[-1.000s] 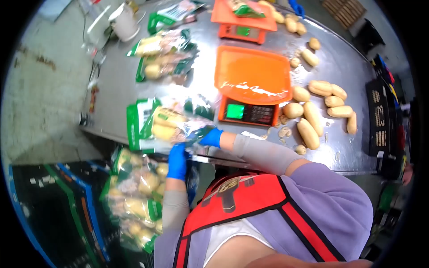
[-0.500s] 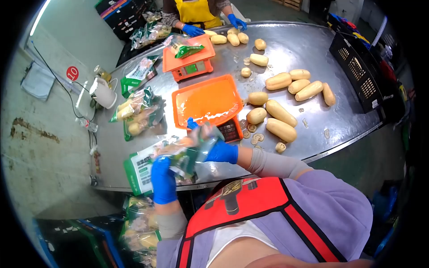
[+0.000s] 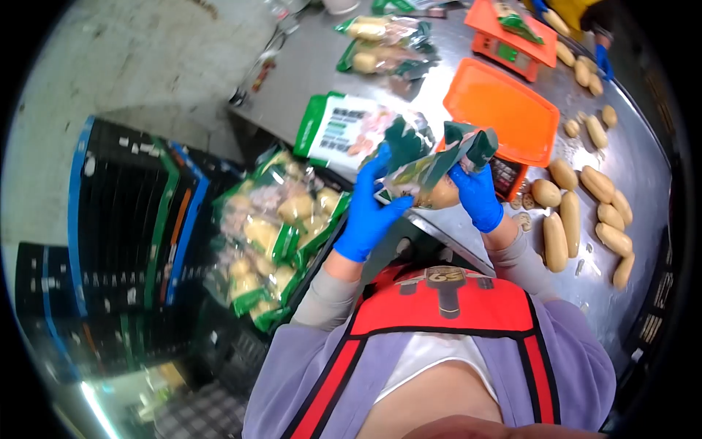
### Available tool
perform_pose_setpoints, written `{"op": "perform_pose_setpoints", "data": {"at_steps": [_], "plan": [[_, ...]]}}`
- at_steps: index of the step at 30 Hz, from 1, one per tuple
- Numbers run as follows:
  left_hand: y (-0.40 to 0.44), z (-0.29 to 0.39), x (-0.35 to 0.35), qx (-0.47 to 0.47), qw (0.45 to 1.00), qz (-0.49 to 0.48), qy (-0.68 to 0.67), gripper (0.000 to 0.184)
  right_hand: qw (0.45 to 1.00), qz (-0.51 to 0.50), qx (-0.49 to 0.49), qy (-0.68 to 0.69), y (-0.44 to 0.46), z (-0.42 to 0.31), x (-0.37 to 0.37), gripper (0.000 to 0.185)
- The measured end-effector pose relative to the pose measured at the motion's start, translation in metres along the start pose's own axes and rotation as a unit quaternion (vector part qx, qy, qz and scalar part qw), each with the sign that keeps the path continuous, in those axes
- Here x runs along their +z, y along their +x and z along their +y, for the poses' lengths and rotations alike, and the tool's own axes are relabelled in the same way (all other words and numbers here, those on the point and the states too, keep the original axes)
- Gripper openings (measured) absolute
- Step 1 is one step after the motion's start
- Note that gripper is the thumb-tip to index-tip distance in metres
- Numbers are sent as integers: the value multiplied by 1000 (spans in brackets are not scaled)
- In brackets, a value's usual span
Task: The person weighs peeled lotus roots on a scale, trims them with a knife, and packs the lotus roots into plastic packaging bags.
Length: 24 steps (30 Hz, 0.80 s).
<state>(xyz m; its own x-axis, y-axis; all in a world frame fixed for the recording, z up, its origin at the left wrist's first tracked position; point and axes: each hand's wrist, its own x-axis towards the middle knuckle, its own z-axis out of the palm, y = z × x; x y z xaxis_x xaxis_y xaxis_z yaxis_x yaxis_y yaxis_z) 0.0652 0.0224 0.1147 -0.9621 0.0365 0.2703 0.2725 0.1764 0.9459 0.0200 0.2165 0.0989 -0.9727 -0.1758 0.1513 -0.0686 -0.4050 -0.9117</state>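
Observation:
My left hand (image 3: 371, 208), in a blue glove, is closed around the near left side of a green-and-transparent plastic bag (image 3: 431, 172). My right hand (image 3: 479, 196), gloved the same way, grips the bag's right side. A pale lotus root (image 3: 444, 194) shows through the bag low between my hands. The bag is held up near the table edge, in front of my red apron. Just beyond it lies a stack of flat printed bags (image 3: 347, 124) with green ends. An orange weighing tray (image 3: 504, 110) sits right behind my right hand.
Filled lotus root bags (image 3: 281, 227) are piled at my left, beside stacked black crates (image 3: 124, 212). Loose lotus roots (image 3: 569, 223) and cut slices lie on the metal table (image 3: 281, 95) at right. A second orange scale (image 3: 512, 33) stands farther back near a co-worker's gloved hand (image 3: 604, 62).
My view has swung left and down, bringing the pile of filled bags into fuller sight. The bag stays between both hands, now more upright and nearer the table edge.

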Motion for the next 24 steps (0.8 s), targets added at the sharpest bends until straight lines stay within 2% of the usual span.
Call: {"op": "perform_pose_setpoints", "data": {"at_steps": [1, 2, 4, 8, 10, 11, 12, 13, 14, 15, 18, 19, 21, 22, 24], "plan": [[-5, -3, -3, 1, 999, -28, 32, 75, 999, -23, -11, -25, -3, 5, 10, 27], [-12, -12, -4, -5, 999, -35, -28, 71, 997, -43, -26, -51, -6, 6, 19, 30], [-25, -25, -14, -95, 984, -49, -141, 62, 998, -62, -8, -15, -13, 6, 38, 33], [-46, -18, -33, -122, 986, -48, -104, 51, 998, -57, 32, -7, -26, 24, 55, 35], [-58, -25, -42, -100, 986, 26, -130, 45, 992, -91, 29, -83, -30, 28, 66, 37], [-65, -19, -48, -97, 987, 51, -116, 43, 984, -105, 49, -133, -34, 30, 69, 51], [-72, -19, -60, -100, 986, 55, -118, 43, 984, -109, 53, -134, -37, 31, 80, 51], [-79, -16, -77, -122, 991, 49, -31, 42, 989, -109, 43, -88, -40, 33, 93, 59], [-85, -13, -88, -113, 990, 82, -25, 40, 992, -110, 33, -42, -43, 36, 105, 67], [-91, -6, -101, -102, 986, 126, -30, 37, 990, -126, 27, -54, -46, 40, 113, 75], [-120, 2, -159, -115, 963, 240, -44, 31, 986, -148, -11, -70, -48, 40, 145, 69], [-133, 0, -183, -129, 951, 274, -53, 30, 985, -156, 11, -75, -51, 44, 150, 60], [-150, 11, -228, -111, 914, 373, -111, 31, 984, -152, 42, -79, -60, 55, 162, 57], [-156, 13, -248, -73, 895, 416, -145, 31, 984, -140, 66, -83, -64, 62, 167, 54], [-170, 15, -294, -152, 859, 435, -223, 33, 982, -146, 101, -68, -69, 74, 172, 51]]}}
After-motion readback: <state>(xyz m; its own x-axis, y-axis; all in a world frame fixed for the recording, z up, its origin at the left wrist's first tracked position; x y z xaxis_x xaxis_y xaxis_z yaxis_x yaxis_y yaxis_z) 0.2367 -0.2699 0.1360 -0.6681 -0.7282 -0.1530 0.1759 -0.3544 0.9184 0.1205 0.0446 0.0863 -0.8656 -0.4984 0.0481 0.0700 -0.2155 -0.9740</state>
